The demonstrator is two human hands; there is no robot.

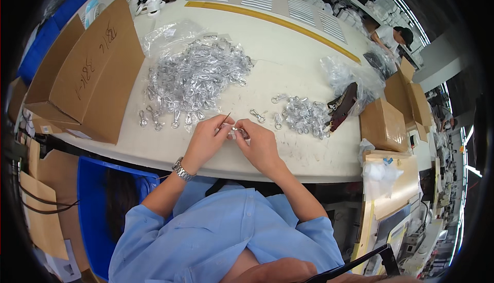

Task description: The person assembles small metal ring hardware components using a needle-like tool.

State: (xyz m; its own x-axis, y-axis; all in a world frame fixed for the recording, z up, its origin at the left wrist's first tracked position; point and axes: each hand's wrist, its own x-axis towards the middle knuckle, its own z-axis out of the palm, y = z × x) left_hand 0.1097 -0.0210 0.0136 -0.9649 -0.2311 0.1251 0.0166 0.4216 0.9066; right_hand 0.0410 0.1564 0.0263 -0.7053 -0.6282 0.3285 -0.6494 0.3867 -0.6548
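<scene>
Closest in, two arms in blue sleeves come up from the bottom edge, and the left wrist wears a watch (181,169). The left hand (206,138) is closed, pinching a thin pin (225,118) between thumb and finger. The pin is long and skinny. Its long way runs up and a little to the right, with its tip pointing away from the person, and it sticks out above the fingers. The right hand (260,143) is curled shut around a small metal clip (237,131). The clip sits right between the two hands, touching both, and most of it is hidden, so I cannot tell which way it points. All of this is near the front edge of the white table (288,66). Just past the right hand lies one loose clip (257,115), and next to it a small pile of clips (303,115). Past the left hand is a much bigger pile of clips (193,79), lying partly on a clear plastic bag (164,35). On the left stands an open cardboard box (87,72); its inside is hidden. On the right a closed brown box (383,126) sits near a crumpled clear bag (345,77). Far back lies a long yellow ruler (272,21).
</scene>
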